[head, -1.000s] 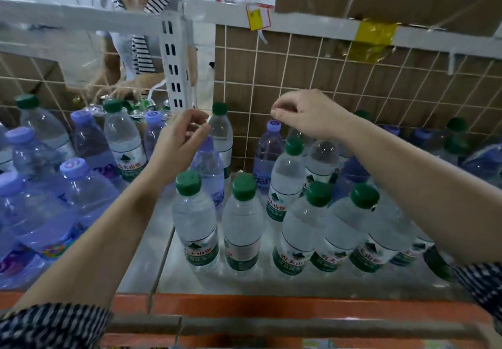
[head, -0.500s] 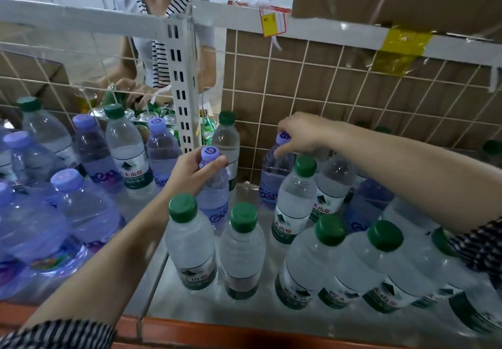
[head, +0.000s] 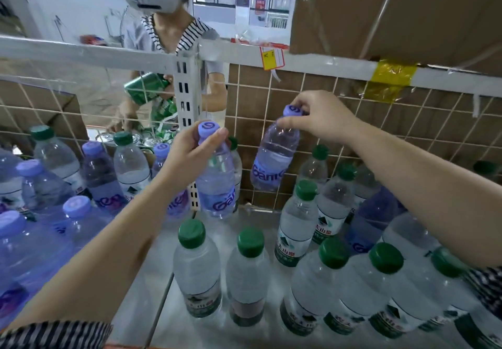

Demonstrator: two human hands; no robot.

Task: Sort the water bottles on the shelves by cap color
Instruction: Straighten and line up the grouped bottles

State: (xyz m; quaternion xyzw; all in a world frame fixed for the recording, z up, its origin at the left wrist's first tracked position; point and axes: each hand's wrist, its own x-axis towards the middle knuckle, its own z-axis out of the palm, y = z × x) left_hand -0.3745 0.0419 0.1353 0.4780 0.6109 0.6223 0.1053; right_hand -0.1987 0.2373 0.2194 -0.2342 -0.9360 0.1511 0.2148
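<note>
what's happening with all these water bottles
A person is sorting bottles on a shelf. The left hand grips one purple-capped bottle at its neck; the right hand pinches a second purple-capped bottle by its cap, tilted in the air. Green-capped bottles stand in front on the right, purple-capped bottles crowd the left.

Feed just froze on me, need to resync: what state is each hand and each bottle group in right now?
left hand: grips the left-hand bottle at its neck.
left-hand bottle: purple cap on, upright.
right hand: pinches the right-hand bottle by its cap.
right-hand bottle: purple cap on, tilted, off the shelf.
front green-cap bottles: capped, standing in the right section.
left-section bottles: unsorted, purple and green caps mixed.
</note>
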